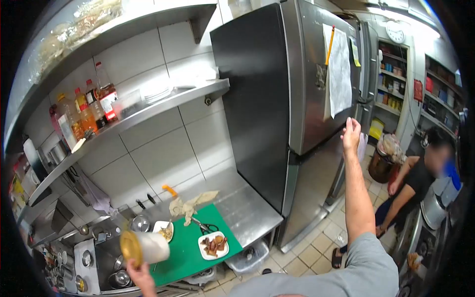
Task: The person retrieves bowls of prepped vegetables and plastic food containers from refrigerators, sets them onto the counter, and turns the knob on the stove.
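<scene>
At the lower left, my left hand [140, 278] is closed on a whitish plastic jar [154, 247] with a yellow lid [131, 248]. The jar is tilted on its side over the left part of a green cutting board [185, 253], slightly blurred. My right hand [352, 133] is stretched far forward before the steel fridge [316, 193], below a white paper sheet [339, 72]. Its fingers are loosely bent and apart, with nothing visible in them. Whether it touches the fridge cannot be made out.
On the board are a square dish of browned meat pieces [213, 246], black-handled scissors [206, 227] and a cloth [190, 207]. A sink [101, 265] lies left. Bottles [84, 111] line a steel shelf [148, 111]. Another person [408, 183] stands at right by a stove.
</scene>
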`<state>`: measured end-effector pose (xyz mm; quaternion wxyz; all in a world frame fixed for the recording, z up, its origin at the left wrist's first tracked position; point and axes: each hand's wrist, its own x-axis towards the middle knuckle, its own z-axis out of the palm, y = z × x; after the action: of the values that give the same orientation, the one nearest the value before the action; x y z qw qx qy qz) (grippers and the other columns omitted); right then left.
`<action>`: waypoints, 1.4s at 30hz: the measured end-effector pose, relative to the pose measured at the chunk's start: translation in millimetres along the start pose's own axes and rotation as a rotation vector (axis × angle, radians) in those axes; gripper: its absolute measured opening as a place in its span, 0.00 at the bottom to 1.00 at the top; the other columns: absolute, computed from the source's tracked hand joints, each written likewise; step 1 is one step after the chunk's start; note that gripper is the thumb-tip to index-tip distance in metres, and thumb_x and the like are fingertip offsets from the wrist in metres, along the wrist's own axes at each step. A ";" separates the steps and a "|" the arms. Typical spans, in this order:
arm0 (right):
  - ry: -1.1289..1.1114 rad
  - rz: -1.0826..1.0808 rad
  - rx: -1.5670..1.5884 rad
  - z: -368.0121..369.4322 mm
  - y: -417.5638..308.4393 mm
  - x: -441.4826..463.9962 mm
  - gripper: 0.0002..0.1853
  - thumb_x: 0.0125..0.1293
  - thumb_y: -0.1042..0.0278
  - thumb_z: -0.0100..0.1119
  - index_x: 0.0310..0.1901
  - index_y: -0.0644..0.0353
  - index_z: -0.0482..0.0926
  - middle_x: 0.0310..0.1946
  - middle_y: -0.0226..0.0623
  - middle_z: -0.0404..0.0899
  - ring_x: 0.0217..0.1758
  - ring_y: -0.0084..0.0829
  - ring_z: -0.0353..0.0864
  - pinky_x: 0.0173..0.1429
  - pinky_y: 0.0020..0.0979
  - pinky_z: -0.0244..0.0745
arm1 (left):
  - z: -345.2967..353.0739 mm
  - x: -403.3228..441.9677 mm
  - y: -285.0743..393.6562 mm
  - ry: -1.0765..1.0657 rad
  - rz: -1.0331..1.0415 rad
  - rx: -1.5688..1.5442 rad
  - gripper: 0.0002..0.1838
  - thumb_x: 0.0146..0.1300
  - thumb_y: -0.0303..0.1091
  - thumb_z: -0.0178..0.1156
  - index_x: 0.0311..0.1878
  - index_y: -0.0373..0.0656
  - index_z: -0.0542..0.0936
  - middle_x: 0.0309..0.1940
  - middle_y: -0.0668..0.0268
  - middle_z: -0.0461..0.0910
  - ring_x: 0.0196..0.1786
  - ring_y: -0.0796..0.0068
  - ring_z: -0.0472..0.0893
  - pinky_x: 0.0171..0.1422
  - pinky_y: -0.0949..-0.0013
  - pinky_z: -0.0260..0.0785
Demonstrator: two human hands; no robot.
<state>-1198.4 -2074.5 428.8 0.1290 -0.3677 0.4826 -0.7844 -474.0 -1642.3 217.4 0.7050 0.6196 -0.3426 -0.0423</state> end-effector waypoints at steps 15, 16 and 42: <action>0.045 0.133 0.167 -0.2 98.0 108.7 0.28 0.75 0.43 0.52 0.62 0.59 0.68 0.48 0.36 0.74 0.36 0.23 0.76 0.31 0.25 0.76 | 400.5 213.9 619.8 -0.528 0.667 -0.170 0.26 0.74 0.51 0.57 0.69 0.50 0.67 0.52 0.63 0.80 0.44 0.69 0.84 0.50 0.63 0.80; 0.057 0.129 0.176 -7.0 104.5 116.3 0.28 0.75 0.43 0.52 0.62 0.59 0.68 0.48 0.36 0.74 0.36 0.23 0.76 0.31 0.25 0.76 | 442.2 215.6 637.1 -0.513 0.663 -0.153 0.28 0.73 0.52 0.59 0.69 0.51 0.67 0.52 0.62 0.79 0.45 0.67 0.84 0.50 0.62 0.81; -0.005 0.090 0.303 -131.5 285.7 344.0 0.26 0.71 0.64 0.59 0.67 0.64 0.67 0.57 0.53 0.78 0.57 0.46 0.82 0.54 0.43 0.83 | 650.2 -85.5 332.2 -0.245 0.644 -0.027 0.40 0.66 0.54 0.66 0.70 0.37 0.64 0.62 0.57 0.73 0.63 0.66 0.73 0.65 0.60 0.69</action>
<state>-1573.7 -2322.3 306.3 0.2193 -0.3237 0.3745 -0.8407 -1008.4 -2074.0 478.8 0.6438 0.4605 -0.6022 0.1037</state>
